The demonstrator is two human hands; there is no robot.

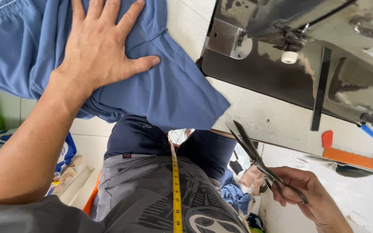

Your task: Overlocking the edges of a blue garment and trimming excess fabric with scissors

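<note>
My left hand (100, 47) lies flat, fingers spread, on a blue garment (169, 90) that covers the white table and hangs over its near edge. My right hand (307, 194) holds a pair of black scissors (255, 155) by the handles, blades parted and pointing up-left toward the garment's hanging corner, a little apart from it. A yellow measuring tape (176, 190) hangs down my grey shirt.
A worn sewing machine (307, 47) stands at the upper right on the table (260, 116). An orange ruler (357, 159), a red chalk piece (327, 139) and a blue pen (370, 132) lie near it. Bags and cloth scraps sit on the floor below.
</note>
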